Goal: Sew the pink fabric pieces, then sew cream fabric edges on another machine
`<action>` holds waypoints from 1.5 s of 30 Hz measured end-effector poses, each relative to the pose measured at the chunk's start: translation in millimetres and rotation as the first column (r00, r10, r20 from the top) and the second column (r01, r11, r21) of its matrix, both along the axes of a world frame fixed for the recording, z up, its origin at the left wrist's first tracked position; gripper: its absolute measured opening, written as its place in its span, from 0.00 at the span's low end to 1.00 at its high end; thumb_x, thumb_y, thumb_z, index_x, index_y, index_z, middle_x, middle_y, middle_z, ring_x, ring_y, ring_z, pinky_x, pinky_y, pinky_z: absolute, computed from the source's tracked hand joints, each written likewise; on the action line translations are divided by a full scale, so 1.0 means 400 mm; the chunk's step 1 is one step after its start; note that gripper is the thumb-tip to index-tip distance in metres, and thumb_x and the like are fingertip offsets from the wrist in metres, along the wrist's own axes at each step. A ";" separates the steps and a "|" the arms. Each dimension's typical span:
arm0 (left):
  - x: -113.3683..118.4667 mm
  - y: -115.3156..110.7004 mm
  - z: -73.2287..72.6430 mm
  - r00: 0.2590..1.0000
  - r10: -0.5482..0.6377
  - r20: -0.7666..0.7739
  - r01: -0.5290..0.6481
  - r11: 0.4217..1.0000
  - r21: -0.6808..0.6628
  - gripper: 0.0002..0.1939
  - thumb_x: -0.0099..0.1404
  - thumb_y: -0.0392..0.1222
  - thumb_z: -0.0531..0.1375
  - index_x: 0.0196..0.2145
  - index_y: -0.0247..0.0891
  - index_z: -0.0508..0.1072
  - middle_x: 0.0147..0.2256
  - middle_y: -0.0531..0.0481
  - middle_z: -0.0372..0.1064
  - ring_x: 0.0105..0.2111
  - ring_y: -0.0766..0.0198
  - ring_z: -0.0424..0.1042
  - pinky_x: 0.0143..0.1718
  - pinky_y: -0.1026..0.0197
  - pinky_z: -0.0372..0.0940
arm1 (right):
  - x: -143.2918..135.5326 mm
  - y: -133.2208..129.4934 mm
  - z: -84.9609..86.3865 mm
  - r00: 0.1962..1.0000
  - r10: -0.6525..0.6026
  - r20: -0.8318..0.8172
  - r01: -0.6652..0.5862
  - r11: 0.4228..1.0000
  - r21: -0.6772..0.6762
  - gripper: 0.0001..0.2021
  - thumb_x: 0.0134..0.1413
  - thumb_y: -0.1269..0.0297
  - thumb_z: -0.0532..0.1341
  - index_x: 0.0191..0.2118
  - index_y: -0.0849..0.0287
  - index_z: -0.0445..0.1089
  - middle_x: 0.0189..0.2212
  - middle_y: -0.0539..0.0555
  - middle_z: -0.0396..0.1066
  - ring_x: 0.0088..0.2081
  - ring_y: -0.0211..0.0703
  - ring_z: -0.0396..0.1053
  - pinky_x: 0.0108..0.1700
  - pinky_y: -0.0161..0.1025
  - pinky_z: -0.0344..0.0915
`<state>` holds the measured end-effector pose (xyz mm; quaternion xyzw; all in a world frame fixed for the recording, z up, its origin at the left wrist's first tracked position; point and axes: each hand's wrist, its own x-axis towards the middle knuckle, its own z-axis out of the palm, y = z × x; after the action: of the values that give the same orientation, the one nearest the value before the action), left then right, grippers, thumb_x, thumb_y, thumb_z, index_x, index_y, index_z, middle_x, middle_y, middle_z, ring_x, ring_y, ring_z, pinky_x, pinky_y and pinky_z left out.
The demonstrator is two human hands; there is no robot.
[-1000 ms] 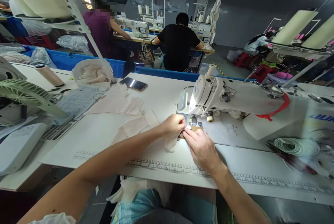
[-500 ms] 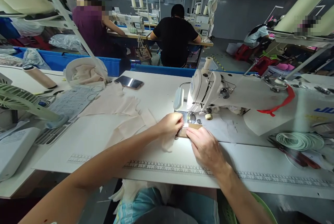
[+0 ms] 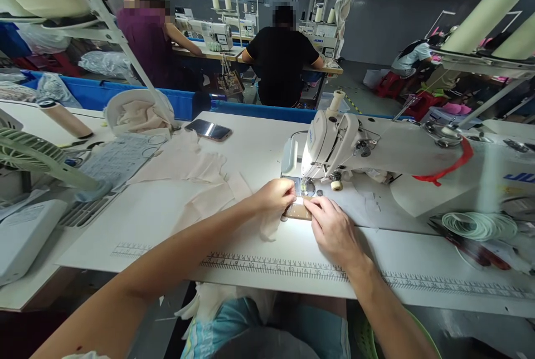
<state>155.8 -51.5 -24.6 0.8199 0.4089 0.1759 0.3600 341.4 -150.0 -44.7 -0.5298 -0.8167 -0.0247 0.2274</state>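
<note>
Just left of the needle of a white sewing machine, my left hand is closed in a pinch on a pale fabric piece, which hangs down over the table below it. My right hand lies to the right, its fingers together and their tips pressing at the fabric's edge near the presser foot. Between the hands a brown plate shows at the machine bed. More cream fabric pieces are spread on the table to the left.
A phone, a fabric-filled bowl, a paper sheet and a green fan are at left. Scissors and a coiled pale strip lie right. A printed ruler runs along the front edge. People sit beyond.
My right hand has shifted slightly right, and more of the brown plate shows. My left hand keeps its pinch near the needle. The whole view has moved a little.
</note>
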 end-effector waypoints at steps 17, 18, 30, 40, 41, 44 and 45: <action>0.006 -0.047 0.011 0.943 -0.029 -0.331 0.217 0.807 0.548 0.07 0.65 0.31 0.54 0.33 0.35 0.71 0.39 0.43 0.71 0.40 0.54 0.69 0.37 0.57 0.64 | -0.013 0.002 0.011 0.966 -0.011 0.260 -0.011 0.996 0.085 0.14 0.63 0.74 0.54 0.49 0.58 0.73 0.42 0.56 0.72 0.38 0.46 0.66 0.36 0.42 0.61; 0.004 -0.062 0.004 0.935 -0.079 -0.346 0.281 0.759 0.588 0.08 0.66 0.31 0.53 0.33 0.34 0.71 0.39 0.42 0.71 0.40 0.54 0.68 0.39 0.56 0.65 | -0.014 0.003 0.010 0.964 -0.011 0.267 -0.016 0.995 0.099 0.14 0.64 0.74 0.53 0.48 0.58 0.73 0.41 0.57 0.72 0.38 0.46 0.66 0.37 0.42 0.61; -0.021 -0.122 -0.062 0.934 -0.122 -0.335 0.330 0.653 0.682 0.13 0.70 0.32 0.49 0.39 0.30 0.73 0.40 0.39 0.71 0.41 0.54 0.68 0.43 0.55 0.69 | -0.009 0.003 0.009 0.980 -0.029 0.196 0.003 0.992 0.128 0.16 0.63 0.76 0.54 0.50 0.59 0.73 0.40 0.56 0.72 0.37 0.46 0.67 0.37 0.41 0.62; 0.016 -0.074 -0.067 0.922 -0.069 -0.381 0.322 0.683 0.656 0.15 0.72 0.34 0.49 0.34 0.31 0.74 0.38 0.38 0.69 0.40 0.53 0.65 0.39 0.54 0.66 | 0.038 0.037 -0.014 0.982 -0.170 0.080 0.151 0.967 0.207 0.19 0.58 0.78 0.52 0.48 0.60 0.75 0.39 0.57 0.73 0.33 0.45 0.70 0.35 0.41 0.66; 0.019 -0.070 -0.067 0.922 -0.066 -0.381 0.320 0.684 0.655 0.15 0.72 0.34 0.49 0.33 0.31 0.74 0.37 0.38 0.68 0.39 0.53 0.65 0.39 0.54 0.65 | 0.038 0.037 -0.014 0.983 -0.169 0.075 0.151 0.968 0.202 0.19 0.58 0.78 0.51 0.48 0.60 0.75 0.39 0.57 0.73 0.33 0.45 0.70 0.35 0.41 0.66; 0.027 -0.063 -0.068 0.919 -0.058 -0.391 0.321 0.687 0.652 0.16 0.72 0.35 0.49 0.32 0.32 0.73 0.37 0.38 0.68 0.38 0.53 0.65 0.38 0.54 0.64 | 0.038 0.034 -0.013 0.984 -0.166 0.061 0.152 0.970 0.190 0.19 0.58 0.77 0.51 0.48 0.59 0.75 0.39 0.56 0.73 0.33 0.44 0.70 0.35 0.40 0.67; 0.029 -0.062 -0.067 0.915 -0.058 -0.399 0.327 0.685 0.651 0.15 0.72 0.36 0.50 0.32 0.31 0.73 0.37 0.39 0.67 0.38 0.53 0.64 0.37 0.54 0.64 | 0.038 0.033 -0.013 0.985 -0.163 0.057 0.150 0.971 0.186 0.19 0.58 0.77 0.51 0.48 0.60 0.75 0.39 0.56 0.73 0.33 0.44 0.71 0.35 0.40 0.67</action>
<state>167.3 -76.3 -51.4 0.9509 0.2769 0.1319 -0.0422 356.7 -136.8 -50.0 -0.5686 -0.7743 -0.1358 0.2423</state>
